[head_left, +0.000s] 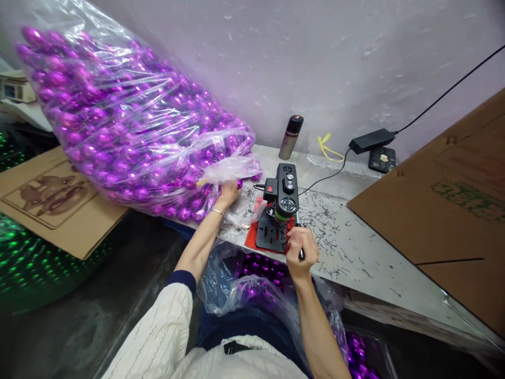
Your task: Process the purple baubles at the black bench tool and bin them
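My left hand (229, 193) is at the mouth of a big clear plastic bag (232, 168) full of shiny purple balls (130, 131). Its fingers are curled and partly covered by the plastic, with a purple ball (239, 183) at the fingertips. My right hand (302, 248) is closed around the black lever handle (302, 255) of a small black bench press (287, 189). The press has a slotted base plate (270, 234) and stands on a red sheet (252, 237). No ball can be made out under its head.
Small black bits (323, 221) litter the white table (371, 252). Behind the press are a spray can (291, 137), a yellow tie (329, 147) and a power adapter (373, 140). A cardboard box (445, 200) stands right. More purple balls (262, 271) lie in plastic at my lap.
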Action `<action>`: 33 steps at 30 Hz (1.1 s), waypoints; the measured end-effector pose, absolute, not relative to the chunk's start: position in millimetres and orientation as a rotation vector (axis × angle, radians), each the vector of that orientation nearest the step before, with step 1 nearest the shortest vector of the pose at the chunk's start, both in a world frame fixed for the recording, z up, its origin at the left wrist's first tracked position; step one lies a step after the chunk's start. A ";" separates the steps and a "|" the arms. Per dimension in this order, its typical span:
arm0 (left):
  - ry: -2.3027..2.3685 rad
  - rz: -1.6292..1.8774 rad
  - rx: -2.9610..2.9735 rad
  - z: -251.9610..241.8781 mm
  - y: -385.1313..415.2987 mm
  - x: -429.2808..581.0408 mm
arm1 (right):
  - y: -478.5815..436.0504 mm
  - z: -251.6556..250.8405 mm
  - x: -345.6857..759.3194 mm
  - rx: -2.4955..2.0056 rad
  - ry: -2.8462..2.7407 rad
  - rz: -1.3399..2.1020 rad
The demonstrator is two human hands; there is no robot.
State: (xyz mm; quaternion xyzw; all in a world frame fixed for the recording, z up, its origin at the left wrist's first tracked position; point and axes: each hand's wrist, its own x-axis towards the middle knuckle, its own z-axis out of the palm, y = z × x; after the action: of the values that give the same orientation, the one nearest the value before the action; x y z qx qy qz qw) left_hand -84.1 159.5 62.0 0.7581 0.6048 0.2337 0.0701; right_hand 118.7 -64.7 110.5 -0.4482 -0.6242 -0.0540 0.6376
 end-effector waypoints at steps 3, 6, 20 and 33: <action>1.571 0.875 1.883 68.7 140.2 -78.3 | -63.8 109.9 118.7 -1.013 -1.411 -0.120; 1.110 1.028 1.326 73.5 106.4 -72.3 | -63.3 110.4 119.2 -1.013 -1.406 -0.118; 0.965 1.123 0.922 33.0 8.8 -31.2 | -61.4 117.2 121.1 -1.038 -1.398 -0.135; 1.231 1.122 1.760 3.1 -2.9 -9.0 | -63.1 121.8 121.9 -1.049 -1.452 -0.156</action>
State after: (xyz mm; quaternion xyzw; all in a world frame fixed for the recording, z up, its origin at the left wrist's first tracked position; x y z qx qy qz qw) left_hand -9.0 -2.9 3.1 0.6800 0.4756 0.4336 0.3514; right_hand 121.9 -63.1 121.8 -0.4567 -0.6322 -0.0677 0.6222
